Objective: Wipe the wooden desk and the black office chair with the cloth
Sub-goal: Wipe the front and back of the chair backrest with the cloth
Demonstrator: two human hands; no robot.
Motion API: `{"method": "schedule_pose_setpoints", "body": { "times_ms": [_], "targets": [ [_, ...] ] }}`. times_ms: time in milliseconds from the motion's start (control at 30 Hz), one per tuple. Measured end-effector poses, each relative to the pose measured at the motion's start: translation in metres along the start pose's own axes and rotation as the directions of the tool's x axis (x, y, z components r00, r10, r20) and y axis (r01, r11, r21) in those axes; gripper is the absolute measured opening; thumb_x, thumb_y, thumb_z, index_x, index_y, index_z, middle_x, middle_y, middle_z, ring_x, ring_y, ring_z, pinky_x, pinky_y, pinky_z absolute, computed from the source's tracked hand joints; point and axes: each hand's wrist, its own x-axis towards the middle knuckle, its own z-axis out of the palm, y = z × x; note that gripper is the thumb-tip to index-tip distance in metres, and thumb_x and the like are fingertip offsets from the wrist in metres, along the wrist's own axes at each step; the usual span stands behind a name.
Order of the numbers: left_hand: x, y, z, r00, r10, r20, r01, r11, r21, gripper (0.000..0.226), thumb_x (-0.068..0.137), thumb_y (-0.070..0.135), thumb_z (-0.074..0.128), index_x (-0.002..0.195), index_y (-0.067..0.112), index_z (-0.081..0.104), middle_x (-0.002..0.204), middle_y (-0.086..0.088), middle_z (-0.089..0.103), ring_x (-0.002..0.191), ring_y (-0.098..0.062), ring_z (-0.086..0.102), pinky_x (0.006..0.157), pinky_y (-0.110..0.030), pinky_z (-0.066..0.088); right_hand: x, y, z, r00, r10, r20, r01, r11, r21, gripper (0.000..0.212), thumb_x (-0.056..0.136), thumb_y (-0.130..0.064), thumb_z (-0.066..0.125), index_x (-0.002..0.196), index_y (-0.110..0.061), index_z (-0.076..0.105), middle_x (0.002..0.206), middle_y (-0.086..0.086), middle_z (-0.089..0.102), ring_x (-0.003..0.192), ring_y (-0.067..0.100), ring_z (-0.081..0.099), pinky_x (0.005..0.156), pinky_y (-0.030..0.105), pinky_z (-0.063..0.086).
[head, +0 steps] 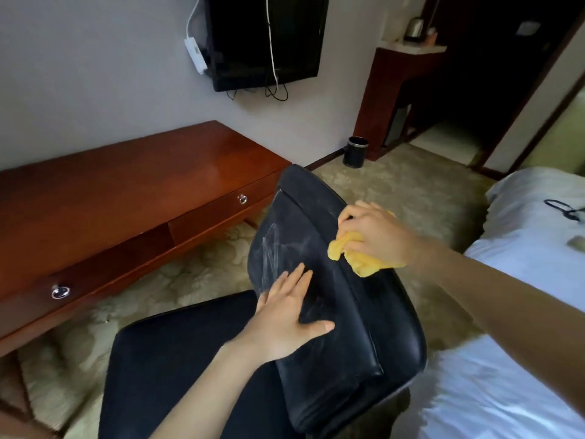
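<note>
The black office chair (342,327) stands in the middle foreground, its backrest turned toward me and smeared with pale streaks near the upper left. My right hand (376,232) grips a bunched yellow cloth (364,258) against the backrest's upper right edge. My left hand (291,315) lies flat on the backrest's padded face, fingers spread and straight. The long wooden desk (110,198) runs along the wall at the left, with two drawers with metal ring pulls.
A wall-mounted television (266,39) with dangling cables hangs above the desk. A black bin (356,152) stands on the patterned carpet by the wall. A bed with white sheets (522,312) fills the right side, close to the chair.
</note>
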Motion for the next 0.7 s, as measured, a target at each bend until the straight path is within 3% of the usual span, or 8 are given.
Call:
{"method": "schedule_pose_setpoints", "body": {
  "times_ms": [133, 200, 367, 500, 700],
  "targets": [
    [0.044, 0.009, 0.011, 0.996, -0.078, -0.048, 0.08, 0.996, 0.043, 0.099, 0.084, 0.062, 0.054, 0.151, 0.027, -0.01, 0.153, 0.018, -0.026, 0.142, -0.009, -0.023, 0.115, -0.039, -0.008, 0.077, 0.038, 0.004, 0.996, -0.089, -0.03, 0.09, 0.994, 0.062, 0.017, 0.085, -0.022, 0.066, 0.101, -0.019, 0.071, 0.108, 0.0, 0.054, 0.104, 0.018, 0.045, 0.086, 0.025, 0.025],
    [0.062, 0.011, 0.013, 0.99, -0.113, -0.081, 0.115, 0.993, 0.017, 0.105, 0.08, 0.067, 0.055, 0.15, 0.029, -0.013, 0.151, 0.02, -0.029, 0.141, -0.008, -0.026, 0.114, -0.037, -0.011, 0.118, 0.053, 0.01, 0.995, -0.103, -0.015, 0.103, 0.993, 0.063, 0.02, 0.086, -0.024, 0.066, 0.104, -0.019, 0.07, 0.11, 0.003, 0.054, 0.108, 0.021, 0.045, 0.091, 0.031, 0.03],
    [0.081, 0.015, 0.026, 0.981, -0.164, -0.107, 0.165, 0.986, -0.002, 0.114, 0.07, 0.072, 0.061, 0.143, 0.043, -0.021, 0.142, 0.037, -0.032, 0.136, -0.004, -0.034, 0.112, -0.037, -0.02, 0.195, 0.056, 0.032, 0.999, -0.012, -0.049, 0.018, 0.993, 0.119, 0.019, 0.087, -0.019, 0.064, 0.105, -0.02, 0.069, 0.112, 0.006, 0.053, 0.109, 0.026, 0.047, 0.089, 0.038, 0.042],
    [0.087, 0.018, 0.035, 0.969, -0.239, -0.066, 0.242, 0.969, 0.052, 0.112, 0.071, 0.072, 0.06, 0.14, 0.045, -0.024, 0.144, 0.036, -0.029, 0.138, -0.008, -0.032, 0.116, -0.044, -0.016, 0.213, 0.05, 0.046, 0.988, 0.021, -0.153, -0.016, 0.999, 0.03, 0.023, 0.089, -0.016, 0.061, 0.112, -0.015, 0.066, 0.113, 0.008, 0.058, 0.109, 0.029, 0.048, 0.089, 0.037, 0.043],
    [0.096, 0.022, 0.03, 0.952, -0.305, -0.033, 0.302, 0.914, 0.271, 0.11, 0.069, 0.08, 0.05, 0.134, 0.044, -0.031, 0.144, 0.031, -0.031, 0.141, -0.017, -0.027, 0.113, -0.053, -0.016, 0.163, 0.047, 0.04, 0.974, -0.225, -0.015, 0.222, 0.969, -0.113, 0.022, 0.087, -0.013, 0.055, 0.106, -0.019, 0.066, 0.104, 0.003, 0.06, 0.105, 0.023, 0.043, 0.088, 0.033, 0.032]
  ]
}}
